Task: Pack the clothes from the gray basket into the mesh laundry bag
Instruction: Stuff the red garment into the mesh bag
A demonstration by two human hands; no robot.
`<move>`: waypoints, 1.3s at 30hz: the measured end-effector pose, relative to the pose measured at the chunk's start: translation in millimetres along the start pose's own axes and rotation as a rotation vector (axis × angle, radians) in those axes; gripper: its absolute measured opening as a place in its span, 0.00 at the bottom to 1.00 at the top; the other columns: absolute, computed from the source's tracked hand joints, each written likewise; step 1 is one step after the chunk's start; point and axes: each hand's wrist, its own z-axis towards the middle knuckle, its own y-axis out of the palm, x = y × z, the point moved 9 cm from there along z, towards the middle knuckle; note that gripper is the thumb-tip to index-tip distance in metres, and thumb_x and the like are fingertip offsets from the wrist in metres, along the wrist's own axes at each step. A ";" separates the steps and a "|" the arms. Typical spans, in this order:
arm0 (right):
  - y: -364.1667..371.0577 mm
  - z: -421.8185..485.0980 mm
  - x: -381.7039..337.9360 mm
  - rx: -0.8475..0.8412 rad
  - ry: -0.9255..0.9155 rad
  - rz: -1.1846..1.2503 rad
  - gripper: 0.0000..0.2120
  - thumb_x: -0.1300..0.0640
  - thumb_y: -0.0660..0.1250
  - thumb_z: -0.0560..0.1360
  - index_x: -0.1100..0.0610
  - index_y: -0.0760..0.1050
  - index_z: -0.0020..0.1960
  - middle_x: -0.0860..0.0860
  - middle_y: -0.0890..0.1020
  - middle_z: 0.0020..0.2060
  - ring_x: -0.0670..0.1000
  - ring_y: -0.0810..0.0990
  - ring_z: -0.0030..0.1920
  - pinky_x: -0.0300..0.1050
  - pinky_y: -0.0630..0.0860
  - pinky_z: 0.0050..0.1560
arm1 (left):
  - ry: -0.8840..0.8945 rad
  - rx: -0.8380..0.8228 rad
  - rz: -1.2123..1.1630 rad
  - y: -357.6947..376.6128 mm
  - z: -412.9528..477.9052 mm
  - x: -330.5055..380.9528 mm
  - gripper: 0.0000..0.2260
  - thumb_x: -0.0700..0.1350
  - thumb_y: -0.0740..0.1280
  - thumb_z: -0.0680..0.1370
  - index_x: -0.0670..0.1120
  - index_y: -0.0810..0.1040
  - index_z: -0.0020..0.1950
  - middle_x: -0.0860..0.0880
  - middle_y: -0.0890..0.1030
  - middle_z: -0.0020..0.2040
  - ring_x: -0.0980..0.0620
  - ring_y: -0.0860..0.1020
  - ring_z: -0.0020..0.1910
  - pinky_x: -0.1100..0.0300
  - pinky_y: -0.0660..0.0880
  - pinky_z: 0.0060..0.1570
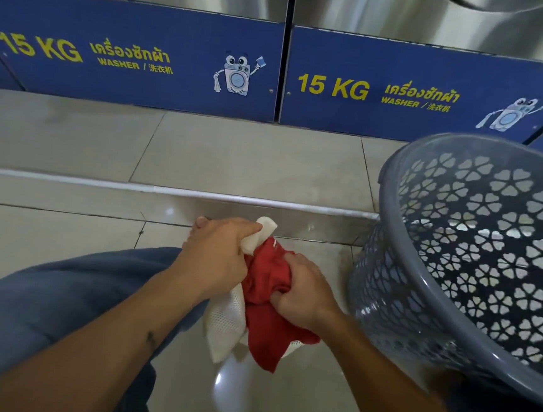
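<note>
A white mesh laundry bag [225,323] hangs above the tiled floor in the middle of the view. My left hand [218,253] grips its upper edge, bunched in the fist. A red garment [268,304] lies partly inside the bag's mouth and partly spilling over its front. My right hand [302,294] clutches the red cloth from the right, fingers curled into it. The gray basket [392,196], plastic with flower-shaped holes, stands tilted at the right. No clothes show inside it.
Two washers with blue "15 KG" panels [132,59] line the back, raised on a tiled step [231,199] with a metal edge. My knee in blue trousers [58,302] fills the lower left. Glossy floor tiles lie below the bag.
</note>
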 end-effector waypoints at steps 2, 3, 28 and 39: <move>-6.7 -8.7 -13.0 0.078 -0.086 -0.014 0.18 0.50 0.66 0.63 0.49 0.71 0.53 0.45 0.75 0.49 0.52 0.75 0.52 0.49 0.75 0.55 | 0.015 0.020 0.047 -3.6 -1.4 0.1 0.21 0.42 0.63 0.72 0.54 0.77 0.64 0.53 0.80 0.61 0.44 0.75 0.58 0.47 0.72 0.59; -10.9 -15.8 -24.3 0.118 -0.156 -0.037 0.16 0.52 0.66 0.63 0.49 0.68 0.50 0.45 0.74 0.47 0.53 0.74 0.51 0.48 0.74 0.52 | 0.027 0.045 0.062 -6.5 -1.9 0.7 0.18 0.40 0.64 0.74 0.51 0.79 0.62 0.51 0.81 0.59 0.44 0.76 0.57 0.49 0.72 0.59; 43.7 12.0 -18.4 -0.295 0.034 -0.349 0.34 0.48 0.67 0.69 0.56 0.64 0.73 0.57 0.72 0.70 0.61 0.70 0.70 0.59 0.67 0.72 | 0.103 0.143 0.057 -19.8 -5.2 8.4 0.18 0.39 0.62 0.78 0.52 0.77 0.66 0.54 0.80 0.62 0.50 0.76 0.61 0.55 0.70 0.63; 14.6 -89.9 -76.3 0.083 -0.219 -0.367 0.28 0.50 0.57 0.69 0.49 0.66 0.69 0.51 0.71 0.63 0.55 0.71 0.61 0.54 0.70 0.66 | -0.014 0.040 0.062 -10.9 -3.0 -10.6 0.23 0.45 0.57 0.73 0.64 0.68 0.65 0.56 0.78 0.62 0.41 0.75 0.60 0.44 0.73 0.58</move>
